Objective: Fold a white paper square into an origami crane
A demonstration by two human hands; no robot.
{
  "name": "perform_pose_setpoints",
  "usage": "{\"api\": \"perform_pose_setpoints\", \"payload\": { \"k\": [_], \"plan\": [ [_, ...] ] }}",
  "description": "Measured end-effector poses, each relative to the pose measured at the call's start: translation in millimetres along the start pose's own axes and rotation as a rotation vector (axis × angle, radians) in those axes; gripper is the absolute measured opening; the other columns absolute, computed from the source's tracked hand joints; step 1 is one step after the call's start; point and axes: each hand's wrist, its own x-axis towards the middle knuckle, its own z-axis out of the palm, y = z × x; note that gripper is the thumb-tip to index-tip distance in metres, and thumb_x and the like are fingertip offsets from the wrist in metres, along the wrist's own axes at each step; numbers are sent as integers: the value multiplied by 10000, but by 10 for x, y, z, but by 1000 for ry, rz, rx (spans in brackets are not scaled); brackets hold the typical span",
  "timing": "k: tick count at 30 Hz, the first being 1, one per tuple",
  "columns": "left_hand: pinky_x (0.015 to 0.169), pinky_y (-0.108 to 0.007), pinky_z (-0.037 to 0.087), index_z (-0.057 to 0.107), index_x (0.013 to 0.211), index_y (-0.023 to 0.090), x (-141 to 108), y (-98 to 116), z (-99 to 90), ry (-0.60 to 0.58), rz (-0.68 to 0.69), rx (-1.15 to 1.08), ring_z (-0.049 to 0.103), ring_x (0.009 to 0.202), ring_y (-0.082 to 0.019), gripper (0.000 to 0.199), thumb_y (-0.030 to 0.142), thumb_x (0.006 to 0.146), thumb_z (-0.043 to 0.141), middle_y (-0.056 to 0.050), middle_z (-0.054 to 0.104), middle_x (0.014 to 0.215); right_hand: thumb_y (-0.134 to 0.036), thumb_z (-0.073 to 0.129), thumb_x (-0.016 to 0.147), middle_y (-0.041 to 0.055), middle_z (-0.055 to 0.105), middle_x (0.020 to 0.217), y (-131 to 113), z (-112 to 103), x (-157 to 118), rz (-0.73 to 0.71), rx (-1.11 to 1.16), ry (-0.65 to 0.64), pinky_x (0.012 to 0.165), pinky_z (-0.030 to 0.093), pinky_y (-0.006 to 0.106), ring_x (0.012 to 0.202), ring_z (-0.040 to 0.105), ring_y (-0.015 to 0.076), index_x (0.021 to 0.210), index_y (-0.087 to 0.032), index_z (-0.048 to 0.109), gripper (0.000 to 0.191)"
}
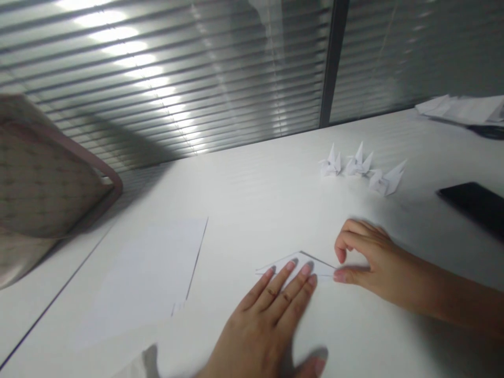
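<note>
A small folded white paper (293, 262) lies on the white table, wide and low, with a peak at its far edge. My left hand (271, 310) rests flat on it, fingers stretched out and fingertips pressing its middle; the palm side of the paper is partly hidden under them. At the paper's right corner is my right hand (364, 257), its thumb touching the tip and its index finger curled just above, with a gap between the two. The other fingers of that hand are bent.
Three folded paper cranes (358, 167) stand beyond my right hand. White sheets (157, 273) lie at left, near a patterned bag (47, 173). A black phone (474, 205) and a paper pile (460, 109) are at right. Window blinds (220, 68) border the table.
</note>
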Motion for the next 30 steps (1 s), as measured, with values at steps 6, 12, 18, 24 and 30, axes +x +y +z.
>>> {"api": "perform_pose_setpoints", "payload": {
  "k": [6,12,18,24,30],
  "plan": [
    [1111,-438,370,348,1476,205,-156,-116,-83,21,-13,12,389,1370,-271,660,390,892,594,-45,385,1498,-175,673,771,34,616,1011,21,-59,2,-18,26,-60,856,463,414,1013,562,233,915,-243,570,190],
    [1132,-433,324,291,1494,259,-51,-368,-160,-61,38,-53,314,1409,-237,594,378,955,512,-25,310,1538,-334,509,958,8,458,1479,64,-137,18,-487,-85,-267,1131,297,385,1386,351,176,1423,-309,409,476],
    [1152,-524,248,403,1442,214,105,-529,-76,6,-116,-23,251,1435,-273,473,364,994,424,-60,290,1551,-337,526,951,-18,622,1318,-32,-80,-121,-682,-171,-51,1145,301,325,1227,545,159,1325,-238,548,387],
    [1079,-468,411,517,1338,136,223,-310,-5,217,-252,-203,489,1292,-267,498,411,925,553,-130,538,1391,-132,408,976,36,749,1029,-215,-5,-156,-802,-199,203,1039,447,345,980,668,180,1064,-155,695,302],
    [1090,-427,409,513,1340,103,70,-174,-66,242,60,-254,540,1248,-272,613,529,901,549,-155,599,1317,-157,438,960,81,720,879,-197,14,-112,-707,-254,141,835,570,381,859,686,215,1045,-147,685,261]
  ]
}}
